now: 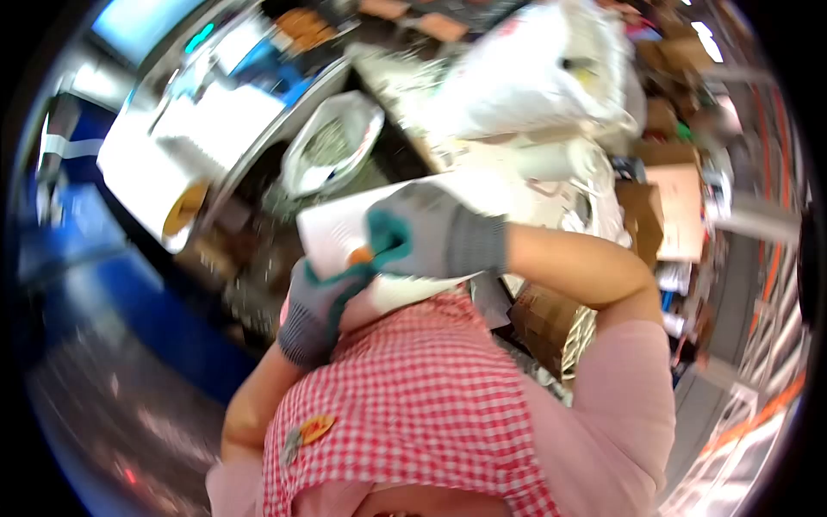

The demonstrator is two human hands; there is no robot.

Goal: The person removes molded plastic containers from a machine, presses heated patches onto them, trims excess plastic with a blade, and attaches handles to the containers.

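Observation:
My left hand point(320, 306), in a grey glove with teal palm and fingers, is closed in front of my apron. My right hand point(422, 228), gloved the same way, is curled just above it, with the fingertips of both hands meeting. A small orange piece point(360, 256) shows between them, pinched by the fingers; its kind is too blurred to tell. Directly behind the hands is a white roll or sheet-like object point(326, 226), lying under my right hand and wrist and partly hidden by them. Part of it reaches down to my checked apron point(413, 370).
A clear bag point(332, 146) with shredded-looking contents sits in a dark bin ahead. Large white sacks point(534, 77) lie beyond, on a littered worktop. A white roll with a yellow core point(185, 211) is at left. Cardboard boxes point(544, 323) stand at right.

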